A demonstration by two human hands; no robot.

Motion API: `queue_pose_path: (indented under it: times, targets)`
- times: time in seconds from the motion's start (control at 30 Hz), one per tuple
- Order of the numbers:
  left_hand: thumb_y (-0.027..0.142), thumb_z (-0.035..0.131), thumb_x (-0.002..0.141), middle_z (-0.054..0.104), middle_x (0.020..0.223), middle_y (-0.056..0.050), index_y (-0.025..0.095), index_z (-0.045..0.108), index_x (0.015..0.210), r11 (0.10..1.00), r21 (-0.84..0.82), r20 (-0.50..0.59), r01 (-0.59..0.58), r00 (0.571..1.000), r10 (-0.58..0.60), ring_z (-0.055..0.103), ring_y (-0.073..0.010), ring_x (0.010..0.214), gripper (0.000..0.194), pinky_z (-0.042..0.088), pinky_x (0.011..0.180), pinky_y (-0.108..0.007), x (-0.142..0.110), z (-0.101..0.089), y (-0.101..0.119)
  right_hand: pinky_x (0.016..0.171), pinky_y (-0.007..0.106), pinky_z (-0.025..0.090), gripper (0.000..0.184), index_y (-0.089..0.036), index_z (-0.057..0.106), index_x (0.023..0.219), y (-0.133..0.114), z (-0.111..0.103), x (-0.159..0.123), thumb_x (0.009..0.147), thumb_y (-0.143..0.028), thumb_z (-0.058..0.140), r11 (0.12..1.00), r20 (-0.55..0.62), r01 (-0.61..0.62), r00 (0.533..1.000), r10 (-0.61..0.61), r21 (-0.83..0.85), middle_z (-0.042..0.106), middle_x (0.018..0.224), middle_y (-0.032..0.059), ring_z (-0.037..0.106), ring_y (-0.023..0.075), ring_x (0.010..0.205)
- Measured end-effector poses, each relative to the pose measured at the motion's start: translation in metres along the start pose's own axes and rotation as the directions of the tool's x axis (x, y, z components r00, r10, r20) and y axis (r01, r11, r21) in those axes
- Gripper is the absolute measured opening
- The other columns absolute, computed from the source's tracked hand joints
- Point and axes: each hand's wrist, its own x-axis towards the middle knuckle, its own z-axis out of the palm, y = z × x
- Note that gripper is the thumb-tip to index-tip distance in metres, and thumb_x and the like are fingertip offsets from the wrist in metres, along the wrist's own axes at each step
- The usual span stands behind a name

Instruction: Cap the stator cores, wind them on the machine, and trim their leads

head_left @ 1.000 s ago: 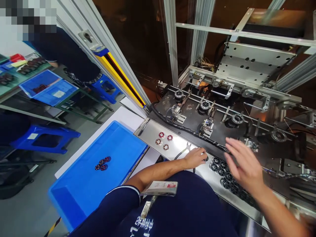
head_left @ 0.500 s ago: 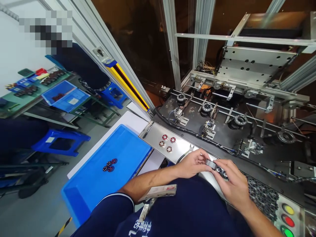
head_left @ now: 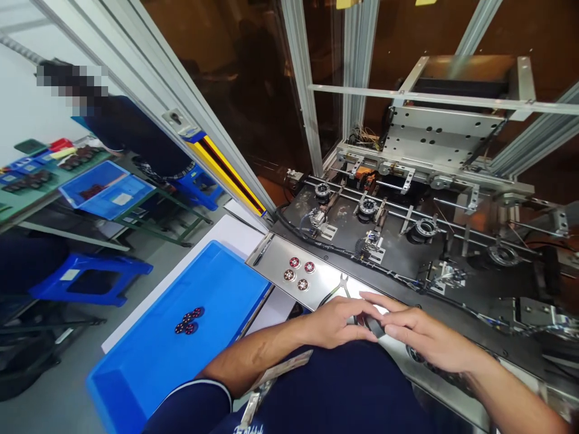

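Note:
My left hand [head_left: 337,320] is closed round a small grey metal ring [head_left: 374,327], its thumb and fingers curled about the edge. From the other side my right hand [head_left: 420,331] meets it, fingertips on the same ring; both hands partly hide it. Just beyond my left hand lie cutting pliers [head_left: 342,284] on the steel ledge [head_left: 316,294]. Under and beside my right hand, some dark round parts [head_left: 414,354] show, mostly covered. Farther left on the ledge sit several round parts with red or dark coils [head_left: 309,267].
A large blue tray [head_left: 226,277] with several dark coil parts stands at the left. A pen [head_left: 263,251] lies at the ledge's far end. Behind the ledge is a machine with round fixtures [head_left: 368,208] and rods. A yellow light barrier [head_left: 230,175] lines the frame post. A co-worker [head_left: 136,132] is at the upper left.
My right hand has come in from over the dark parts to join the left. The grey ring has been lifted between both hands and turned, and both hands have drawn closer together.

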Motion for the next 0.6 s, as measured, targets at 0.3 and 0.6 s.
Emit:
queue_pose_path:
  times: [0.3, 0.6]
  targets:
    - [0.037, 0.064, 0.09, 0.066, 0.126, -0.015, 0.018, 0.061, 0.128, 0.905, 0.419, 0.067, -0.077, 0.996, 0.054, 0.065, -0.024, 0.112, 0.042, 0.049, 0.098, -0.031, 0.032, 0.04, -0.072, 0.118, 0.051, 0.035, 0.039, -0.028, 0.07, 0.116, 0.029, -0.131, -0.007, 0.099, -0.046, 0.041, 0.815, -0.387, -0.165, 0.919, -0.078, -0.555, 0.041, 0.156, 0.0023, 0.044, 0.0283, 0.14]
    - [0.031, 0.073, 0.083, 0.061, 0.126, -0.015, 0.025, 0.069, 0.114, 0.762, 0.598, 0.344, -0.249, 0.938, 0.037, 0.063, -0.0264, 0.096, 0.032, 0.046, 0.083, -0.036, 0.057, 0.055, -0.123, 0.111, 0.052, 0.041, 0.026, -0.017, 0.065, 0.112, 0.125, -0.232, 0.03, 0.095, -0.037, 0.06, 0.648, -0.474, -0.37, 0.88, 0.017, -0.666, 0.054, 0.139, 0.0109, 0.05, 0.0254, 0.13]
